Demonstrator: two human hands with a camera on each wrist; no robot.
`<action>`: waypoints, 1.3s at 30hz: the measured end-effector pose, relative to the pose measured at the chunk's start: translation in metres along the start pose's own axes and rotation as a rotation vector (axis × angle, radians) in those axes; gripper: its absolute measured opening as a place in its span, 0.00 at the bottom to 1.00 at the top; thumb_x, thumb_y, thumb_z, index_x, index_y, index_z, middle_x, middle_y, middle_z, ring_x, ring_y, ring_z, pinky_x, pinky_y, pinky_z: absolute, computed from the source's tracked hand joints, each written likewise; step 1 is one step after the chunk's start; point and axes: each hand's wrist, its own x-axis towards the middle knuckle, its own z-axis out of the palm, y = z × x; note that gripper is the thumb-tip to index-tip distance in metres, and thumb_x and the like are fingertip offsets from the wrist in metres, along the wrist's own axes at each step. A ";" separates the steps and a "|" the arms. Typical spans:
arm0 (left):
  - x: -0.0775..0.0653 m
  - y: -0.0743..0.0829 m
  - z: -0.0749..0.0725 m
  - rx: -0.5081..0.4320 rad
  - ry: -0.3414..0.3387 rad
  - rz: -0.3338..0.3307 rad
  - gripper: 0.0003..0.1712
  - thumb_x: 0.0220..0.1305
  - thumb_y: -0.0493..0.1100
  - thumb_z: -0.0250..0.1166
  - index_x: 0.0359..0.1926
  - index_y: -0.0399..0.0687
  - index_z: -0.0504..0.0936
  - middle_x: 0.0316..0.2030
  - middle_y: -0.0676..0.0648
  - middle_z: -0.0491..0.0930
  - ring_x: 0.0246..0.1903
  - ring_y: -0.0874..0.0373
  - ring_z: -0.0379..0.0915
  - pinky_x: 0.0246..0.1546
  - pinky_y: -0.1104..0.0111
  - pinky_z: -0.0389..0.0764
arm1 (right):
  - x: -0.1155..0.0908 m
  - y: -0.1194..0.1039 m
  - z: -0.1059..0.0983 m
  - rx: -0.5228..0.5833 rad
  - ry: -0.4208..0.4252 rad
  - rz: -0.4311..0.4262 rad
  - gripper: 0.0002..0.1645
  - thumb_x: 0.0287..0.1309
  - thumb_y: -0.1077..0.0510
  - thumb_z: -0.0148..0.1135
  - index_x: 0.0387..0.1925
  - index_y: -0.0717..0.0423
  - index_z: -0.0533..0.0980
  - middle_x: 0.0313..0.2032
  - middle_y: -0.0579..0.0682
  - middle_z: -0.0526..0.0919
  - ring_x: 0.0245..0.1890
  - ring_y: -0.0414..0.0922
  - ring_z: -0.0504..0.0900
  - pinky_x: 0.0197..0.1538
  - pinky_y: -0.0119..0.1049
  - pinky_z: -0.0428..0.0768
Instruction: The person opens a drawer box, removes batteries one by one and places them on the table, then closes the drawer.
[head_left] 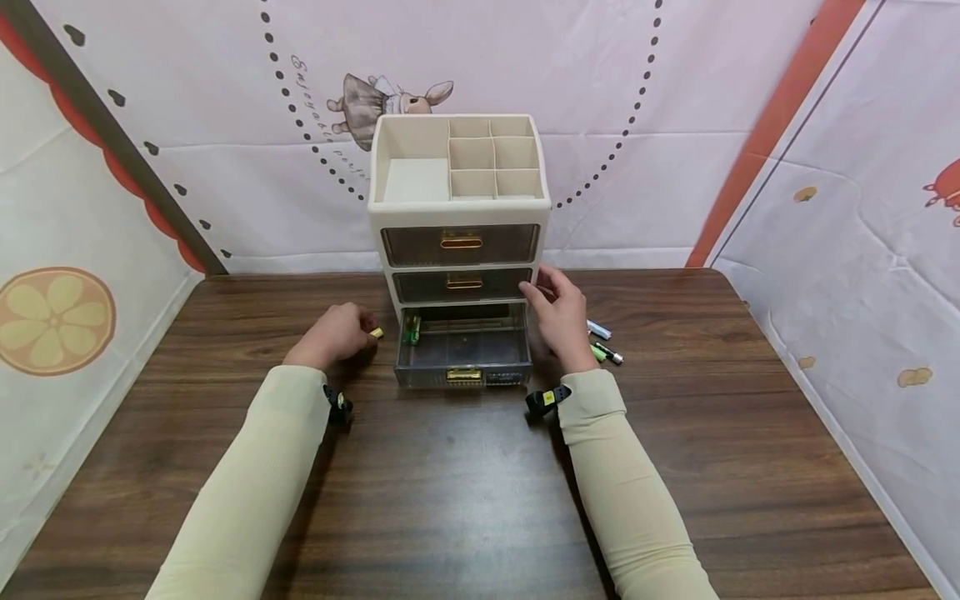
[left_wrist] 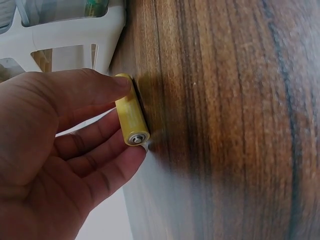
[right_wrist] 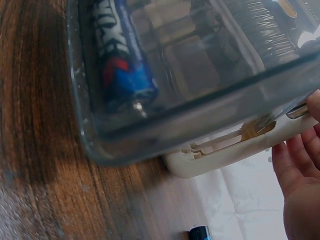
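My left hand (head_left: 337, 333) pinches a yellow battery (left_wrist: 131, 112) between thumb and fingers, close over the table left of a cream drawer organizer (head_left: 459, 213). The battery's metal end faces the left wrist camera. On the organizer's right side, my right hand (head_left: 561, 312) holds the frame edge, thumb at the front by the middle drawer (head_left: 427, 287) and fingers along the side. The clear bottom drawer (head_left: 465, 350) is pulled out. Inside it lie green batteries (head_left: 412, 329) at the left and a blue battery (right_wrist: 125, 65) along the front.
Right of the organizer, partly behind my right hand, lie a light blue battery (head_left: 599, 330), a green one (head_left: 597, 353) and a black one (head_left: 609, 353). The top drawer (head_left: 420, 247) is closed, under open compartments (head_left: 472, 154). A patterned cloth (head_left: 637, 192) hangs behind the wooden table (head_left: 450, 500).
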 end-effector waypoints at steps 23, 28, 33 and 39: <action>-0.006 0.010 -0.006 -0.009 0.028 0.005 0.19 0.65 0.42 0.61 0.54 0.36 0.79 0.45 0.37 0.80 0.43 0.46 0.76 0.44 0.53 0.76 | 0.002 0.000 0.000 -0.010 -0.001 0.015 0.26 0.61 0.44 0.63 0.58 0.48 0.76 0.51 0.53 0.82 0.56 0.48 0.80 0.59 0.41 0.77; -0.011 0.021 -0.015 0.010 0.047 0.041 0.18 0.65 0.42 0.60 0.52 0.36 0.80 0.44 0.37 0.81 0.41 0.46 0.76 0.42 0.53 0.76 | 0.002 0.000 0.000 -0.016 -0.001 0.018 0.26 0.61 0.44 0.63 0.58 0.48 0.76 0.51 0.52 0.82 0.56 0.47 0.80 0.59 0.41 0.77; -0.015 0.033 -0.022 0.021 0.056 0.068 0.15 0.64 0.43 0.60 0.46 0.38 0.81 0.40 0.40 0.82 0.36 0.49 0.76 0.39 0.56 0.76 | 0.001 0.000 0.000 -0.019 0.002 0.017 0.26 0.61 0.43 0.63 0.58 0.47 0.76 0.51 0.52 0.82 0.56 0.47 0.80 0.59 0.42 0.77; -0.021 0.049 -0.029 0.014 0.057 0.089 0.14 0.64 0.44 0.60 0.46 0.41 0.82 0.40 0.43 0.83 0.38 0.51 0.77 0.41 0.56 0.77 | 0.001 0.000 0.000 -0.023 0.004 0.014 0.26 0.61 0.43 0.63 0.58 0.47 0.76 0.51 0.53 0.82 0.56 0.48 0.80 0.59 0.42 0.77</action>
